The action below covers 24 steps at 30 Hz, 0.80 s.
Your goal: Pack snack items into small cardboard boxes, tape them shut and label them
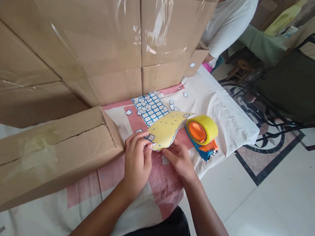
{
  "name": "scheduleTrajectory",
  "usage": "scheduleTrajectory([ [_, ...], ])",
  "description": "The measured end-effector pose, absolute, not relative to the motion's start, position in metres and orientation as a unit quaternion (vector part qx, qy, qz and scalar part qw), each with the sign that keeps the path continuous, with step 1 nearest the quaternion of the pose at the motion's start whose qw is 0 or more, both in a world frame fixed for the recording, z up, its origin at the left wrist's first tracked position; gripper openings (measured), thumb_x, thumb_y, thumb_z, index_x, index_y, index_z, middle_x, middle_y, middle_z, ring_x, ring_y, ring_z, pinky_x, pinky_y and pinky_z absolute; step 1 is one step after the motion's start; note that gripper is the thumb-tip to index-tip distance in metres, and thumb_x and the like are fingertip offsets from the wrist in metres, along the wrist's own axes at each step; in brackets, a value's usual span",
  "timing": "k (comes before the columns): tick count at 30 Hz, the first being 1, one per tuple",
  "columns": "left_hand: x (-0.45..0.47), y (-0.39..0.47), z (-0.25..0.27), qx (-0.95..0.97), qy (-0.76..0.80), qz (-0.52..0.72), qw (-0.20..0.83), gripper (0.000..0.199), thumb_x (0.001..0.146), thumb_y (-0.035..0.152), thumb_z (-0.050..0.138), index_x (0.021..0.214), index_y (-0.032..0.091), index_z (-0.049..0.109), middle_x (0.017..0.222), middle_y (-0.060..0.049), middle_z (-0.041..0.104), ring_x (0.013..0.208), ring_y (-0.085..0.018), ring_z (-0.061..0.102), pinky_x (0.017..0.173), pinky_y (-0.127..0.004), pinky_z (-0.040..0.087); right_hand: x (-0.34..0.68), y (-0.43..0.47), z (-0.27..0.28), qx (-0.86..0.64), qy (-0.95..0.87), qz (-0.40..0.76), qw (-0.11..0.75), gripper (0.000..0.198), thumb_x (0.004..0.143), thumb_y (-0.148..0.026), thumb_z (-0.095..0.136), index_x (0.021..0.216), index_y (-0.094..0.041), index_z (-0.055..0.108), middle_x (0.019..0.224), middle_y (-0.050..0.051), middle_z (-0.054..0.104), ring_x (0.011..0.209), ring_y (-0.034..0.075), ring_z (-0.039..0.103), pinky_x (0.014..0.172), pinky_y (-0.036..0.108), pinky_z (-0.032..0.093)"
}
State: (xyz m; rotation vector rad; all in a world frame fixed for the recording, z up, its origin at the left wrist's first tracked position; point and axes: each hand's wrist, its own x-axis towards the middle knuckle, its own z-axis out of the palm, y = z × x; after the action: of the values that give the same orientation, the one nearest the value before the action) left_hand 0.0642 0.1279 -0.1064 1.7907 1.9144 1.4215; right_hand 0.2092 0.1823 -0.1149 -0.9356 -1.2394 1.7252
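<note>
A curved yellow label sheet [164,130] with small dark marks and a scalloped blue-and-white edge is held between my two hands. My left hand [139,160] is closed in a pinch at its lower left edge. A small blue-edged label [150,137] shows at those fingertips; I cannot tell whether it is stuck to the sheet or to a finger. At the bottom edge, the thumb and fingers of my right hand [180,159] grip the sheet. Just behind it lies a sheet of white blue-bordered labels [155,108], with loose labels scattered over it.
Large taped cardboard boxes [106,35] stand stacked behind, and a long box [45,155] lies at left. A yellow tape roll [208,127] sits on a blue-and-orange dispenser [199,148] at right. Another person's white sleeve [230,25] shows beyond the boxes. A dark chair [297,83] stands at right.
</note>
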Motion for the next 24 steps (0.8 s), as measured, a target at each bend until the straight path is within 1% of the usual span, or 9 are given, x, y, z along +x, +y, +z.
scheduleTrajectory([
  [5,0.064,0.127,-0.109,0.561,0.630,0.526,0.107,0.011,0.099,0.019,0.045,0.099,0.022,0.056,0.124,-0.010,0.063,0.120,-0.021,0.057,0.103,-0.041,0.047,0.208,0.185,-0.118,-0.383,-0.447,0.704,0.397,0.032,0.081,-0.042,0.076,0.095,-0.023,0.055,0.083,0.001,0.070,0.058,0.014,0.066,0.052,0.027,0.057],
  [9,0.066,0.122,-0.111,0.524,0.622,0.562,0.149,0.016,0.101,0.024,0.043,0.105,0.022,0.058,0.121,-0.011,0.067,0.116,-0.020,0.064,0.096,-0.037,0.054,0.207,0.187,-0.124,-0.394,-0.413,0.697,0.434,0.039,0.080,-0.042,0.076,0.100,-0.025,0.047,0.074,-0.003,0.065,0.056,0.017,0.066,0.042,0.024,0.053],
  [13,0.068,0.120,-0.112,0.513,0.611,0.576,0.177,0.020,0.101,0.029,0.044,0.108,0.023,0.061,0.113,-0.010,0.074,0.105,-0.021,0.071,0.088,-0.033,0.060,0.205,0.189,-0.134,-0.440,-0.437,0.612,0.491,0.030,0.087,-0.044,0.067,0.100,-0.028,0.045,0.078,-0.001,0.065,0.048,0.016,0.061,0.034,0.025,0.047],
  [15,0.067,0.123,-0.114,0.527,0.601,0.579,0.160,0.020,0.099,0.032,0.047,0.105,0.023,0.064,0.112,-0.011,0.075,0.102,-0.022,0.073,0.085,-0.033,0.061,0.204,0.188,-0.136,-0.486,-0.489,0.509,0.515,0.023,0.090,-0.041,0.061,0.104,-0.029,0.047,0.090,0.003,0.068,0.058,0.020,0.067,0.039,0.030,0.054],
  [17,0.065,0.126,-0.117,0.541,0.599,0.572,0.142,0.020,0.098,0.034,0.049,0.103,0.023,0.065,0.113,-0.011,0.076,0.100,-0.023,0.074,0.083,-0.032,0.062,0.203,0.183,-0.135,-0.527,-0.554,0.372,0.526,0.030,0.089,-0.033,0.059,0.117,-0.031,0.050,0.114,0.010,0.066,0.092,0.029,0.073,0.060,0.041,0.064],
  [18,0.064,0.127,-0.119,0.546,0.601,0.568,0.136,0.020,0.098,0.034,0.050,0.102,0.023,0.066,0.113,-0.012,0.076,0.099,-0.023,0.074,0.082,-0.032,0.062,0.202,0.179,-0.133,-0.541,-0.587,0.299,0.523,0.038,0.087,-0.028,0.060,0.124,-0.032,0.050,0.129,0.012,0.061,0.112,0.033,0.068,0.073,0.048,0.065],
  [20,0.061,0.129,-0.124,0.550,0.607,0.560,0.129,0.020,0.097,0.036,0.051,0.100,0.022,0.066,0.116,-0.013,0.075,0.100,-0.023,0.074,0.082,-0.031,0.063,0.203,0.171,-0.127,-0.553,-0.642,0.165,0.505,0.049,0.083,-0.020,0.061,0.129,-0.035,0.052,0.151,0.011,0.045,0.138,0.039,0.048,0.097,0.061,0.055],
  [22,0.057,0.130,-0.129,0.554,0.613,0.549,0.128,0.021,0.097,0.036,0.052,0.099,0.022,0.066,0.118,-0.015,0.074,0.102,-0.024,0.074,0.081,-0.031,0.063,0.204,0.163,-0.122,-0.538,-0.682,0.086,0.489,0.050,0.081,-0.015,0.062,0.125,-0.036,0.055,0.154,0.009,0.041,0.143,0.042,0.039,0.105,0.070,0.045],
  [24,0.055,0.131,-0.134,0.561,0.619,0.536,0.121,0.020,0.096,0.036,0.052,0.099,0.022,0.066,0.117,-0.015,0.075,0.101,-0.025,0.075,0.079,-0.031,0.063,0.205,0.159,-0.116,-0.497,-0.721,0.071,0.477,0.048,0.080,-0.014,0.063,0.122,-0.036,0.056,0.146,0.009,0.050,0.137,0.041,0.044,0.103,0.070,0.045],
])
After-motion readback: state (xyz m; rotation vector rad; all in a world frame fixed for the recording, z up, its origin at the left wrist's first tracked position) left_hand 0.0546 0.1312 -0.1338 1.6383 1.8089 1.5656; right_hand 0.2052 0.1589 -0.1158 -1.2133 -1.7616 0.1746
